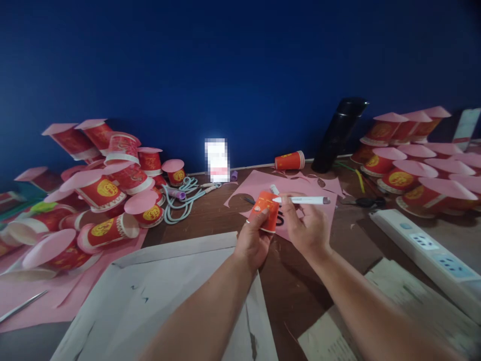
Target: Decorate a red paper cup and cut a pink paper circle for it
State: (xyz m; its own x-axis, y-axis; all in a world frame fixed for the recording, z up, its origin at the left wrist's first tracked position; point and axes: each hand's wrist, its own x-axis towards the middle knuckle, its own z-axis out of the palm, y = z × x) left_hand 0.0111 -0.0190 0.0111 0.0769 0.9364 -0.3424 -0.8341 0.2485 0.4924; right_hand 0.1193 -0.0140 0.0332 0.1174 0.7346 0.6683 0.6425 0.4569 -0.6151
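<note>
My left hand [255,238] is wrapped round a red paper cup [266,208] with pale and yellow print, held up over the table. Pinched in my right hand [306,223] is a white marker pen [306,200], lying nearly level with its left end close to the cup's upper edge. Whether the tip touches the cup I cannot tell. Below both hands spreads a cut pink paper sheet [255,183], its black lettering partly hidden by the cup.
Red cups with pink paper discs [107,193] pile up at left; similar ones [409,175] stand at right. Around the middle are stacked cups [289,161], a black flask [338,133], a coiled cable [178,210], a power strip [428,243] and a white board [158,301].
</note>
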